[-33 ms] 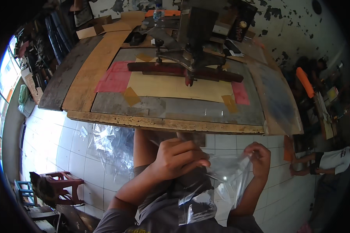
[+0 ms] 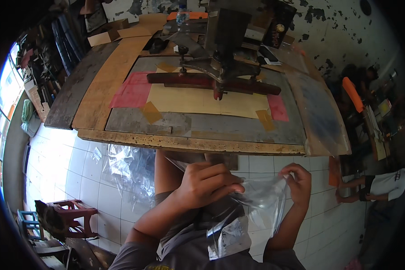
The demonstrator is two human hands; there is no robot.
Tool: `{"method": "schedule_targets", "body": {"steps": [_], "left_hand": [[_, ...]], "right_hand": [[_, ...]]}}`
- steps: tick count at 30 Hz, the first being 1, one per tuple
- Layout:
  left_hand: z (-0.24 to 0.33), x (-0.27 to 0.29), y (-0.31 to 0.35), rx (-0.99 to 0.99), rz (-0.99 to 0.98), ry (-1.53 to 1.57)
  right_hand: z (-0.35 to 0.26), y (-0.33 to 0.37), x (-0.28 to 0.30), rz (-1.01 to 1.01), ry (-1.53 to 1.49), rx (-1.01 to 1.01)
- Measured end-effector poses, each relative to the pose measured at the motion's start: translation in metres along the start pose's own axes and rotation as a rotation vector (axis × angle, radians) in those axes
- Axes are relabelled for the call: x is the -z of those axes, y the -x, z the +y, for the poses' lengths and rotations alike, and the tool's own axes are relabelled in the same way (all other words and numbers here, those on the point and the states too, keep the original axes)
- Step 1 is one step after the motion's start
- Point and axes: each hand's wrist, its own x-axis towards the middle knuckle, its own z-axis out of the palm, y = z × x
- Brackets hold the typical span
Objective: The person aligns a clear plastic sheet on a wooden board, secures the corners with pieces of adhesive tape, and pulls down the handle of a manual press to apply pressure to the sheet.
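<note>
My left hand (image 2: 210, 183) pinches a clear plastic sheet (image 2: 261, 198) by its upper edge, the thumb and fingers pressed together. Its other upper corner is pinched between the fingertips of my right hand (image 2: 298, 182). Stretched between the two hands, the thin film hangs down over my lap, creased and shiny, with a glossy part lower left. Whether it is a single sheet or a bag, I cannot tell. Both hands are just below the front edge of a worktable (image 2: 189, 143), apart from it.
On the table, a dark metal press with a red bar (image 2: 211, 85) stands over a yellow sheet (image 2: 184, 102) taped down beside pink pieces. Crumpled clear plastic (image 2: 128, 173) lies on the tiled floor at left, near a red stool (image 2: 76, 216). Another person (image 2: 389, 184) is at far right.
My right hand has shifted very slightly left and down, and the plastic's folds and reflections have changed a little. Both hands keep their hold.
</note>
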Motion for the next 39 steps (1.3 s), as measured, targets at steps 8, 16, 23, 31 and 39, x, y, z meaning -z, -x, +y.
{"method": "schedule_targets", "body": {"steps": [8,16,23,31,39], "left_hand": [[0.011,0.001,-0.016,0.195,-0.14,0.061],[0.012,0.002,-0.012,0.198,-0.323,-0.005],[0.014,0.012,-0.015,0.264,-0.395,0.019],[0.009,0.025,-0.011,0.357,-0.379,-0.049],[0.0,0.053,0.015,0.467,-0.424,-0.062]], "right_hand": [[-0.047,-0.018,-0.033,0.247,0.266,0.148],[-0.092,-0.034,-0.069,-0.341,0.237,0.167],[-0.077,-0.04,-0.076,-0.34,0.053,0.092],[-0.063,-0.043,-0.073,-0.244,-0.056,-0.001],[-0.054,-0.042,-0.062,-0.185,-0.014,-0.003]]}}
